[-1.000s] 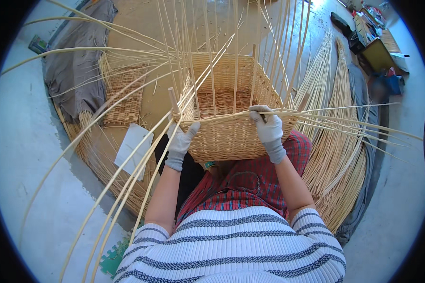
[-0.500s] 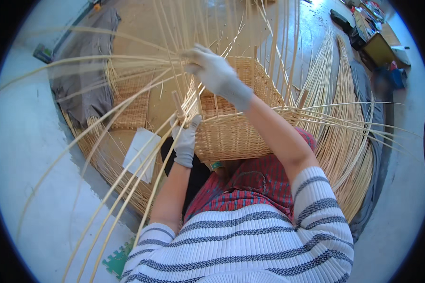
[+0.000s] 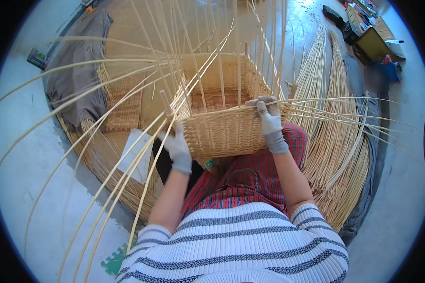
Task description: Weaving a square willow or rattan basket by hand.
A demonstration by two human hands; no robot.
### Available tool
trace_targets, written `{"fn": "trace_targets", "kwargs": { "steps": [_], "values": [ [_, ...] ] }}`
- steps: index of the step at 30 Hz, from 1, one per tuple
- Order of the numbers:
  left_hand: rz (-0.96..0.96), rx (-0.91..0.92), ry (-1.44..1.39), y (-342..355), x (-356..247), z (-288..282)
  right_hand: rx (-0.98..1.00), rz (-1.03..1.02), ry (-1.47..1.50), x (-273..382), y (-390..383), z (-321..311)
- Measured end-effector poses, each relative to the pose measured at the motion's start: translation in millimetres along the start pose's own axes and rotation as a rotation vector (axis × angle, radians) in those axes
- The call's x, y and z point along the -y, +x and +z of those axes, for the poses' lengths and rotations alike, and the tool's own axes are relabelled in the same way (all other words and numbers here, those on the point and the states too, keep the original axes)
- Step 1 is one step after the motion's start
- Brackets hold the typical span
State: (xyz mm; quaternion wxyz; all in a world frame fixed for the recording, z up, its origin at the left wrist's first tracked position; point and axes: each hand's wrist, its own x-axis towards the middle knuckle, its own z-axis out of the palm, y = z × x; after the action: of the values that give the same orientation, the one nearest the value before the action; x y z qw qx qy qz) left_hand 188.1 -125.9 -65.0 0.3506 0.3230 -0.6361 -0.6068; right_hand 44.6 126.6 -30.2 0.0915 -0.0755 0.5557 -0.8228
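Observation:
A half-woven wicker basket, rectangular and pale tan, rests on my lap with long upright stakes rising from its rim. My right hand, in a white and grey knit glove, is closed over the near rim close to the right corner. By the near left corner is my gloved left hand, its fingers smeared by motion and partly behind long loose willow rods. Those rods fan out leftward from this corner, where a thick corner post stands up. More thin rods stick out at the right corner.
Bundles of long willow rods lie on the floor at the right. A woven mat panel, a grey cloth and a white sheet are at the left. Assorted items and a box stand at the far right.
My right hand has come down from the rods above the left corner to the near rim at the right. My left hand has shifted slightly down and left. The basket sits a little further left.

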Motion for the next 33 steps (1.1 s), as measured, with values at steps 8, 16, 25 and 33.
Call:
{"fn": "trace_targets", "kwargs": {
  "steps": [8,16,25,33],
  "values": [
    [-0.186,0.760,0.322,20.6,-65.0,61.6,-0.153,0.034,-0.228,17.9,3.5,13.2],
    [-0.248,0.759,0.368,31.9,-67.9,68.8,0.227,-0.330,-0.830,75.8,93.4,114.2],
    [-0.265,0.512,-0.083,18.4,-59.6,105.1,0.017,-0.264,-0.190,-15.9,-5.0,11.9],
    [-0.075,0.321,-0.050,9.4,-85.0,107.4,-0.315,-0.144,-0.186,31.3,9.3,-41.8]
  ]
}}
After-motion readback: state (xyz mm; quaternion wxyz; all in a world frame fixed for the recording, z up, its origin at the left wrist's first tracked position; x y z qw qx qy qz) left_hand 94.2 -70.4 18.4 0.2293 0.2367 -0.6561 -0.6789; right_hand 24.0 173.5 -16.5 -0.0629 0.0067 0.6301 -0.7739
